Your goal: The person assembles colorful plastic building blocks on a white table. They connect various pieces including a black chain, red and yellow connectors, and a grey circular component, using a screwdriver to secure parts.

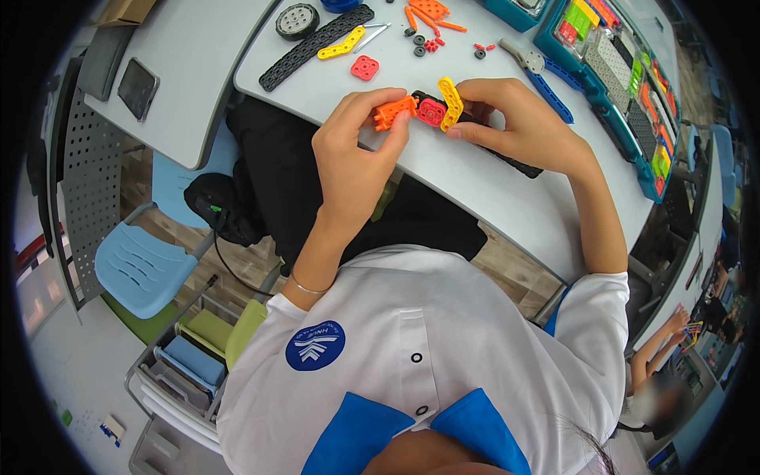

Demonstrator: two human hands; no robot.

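Note:
My left hand (354, 150) pinches an orange plastic building piece (393, 113) between thumb and fingers. Right beside that piece is a red connector plate (431, 112), with a dark part behind it. A yellow angled beam (450, 106) stands at the red plate's right side, and my right hand (518, 123) closes its thumb and fingers around it. From under the right hand a long black beam (518, 162) runs out toward the lower right. Whether all these parts are joined is partly hidden by my fingers.
Beyond my hands lie a black wheel (298, 21), a black perforated strip (317, 49), a yellow beam (341, 43), a red square plate (365, 68) and small orange pieces (430, 9). A blue-handled tool (549, 96) and a teal parts tray (617, 127) are rightward; a phone (138, 89) is left.

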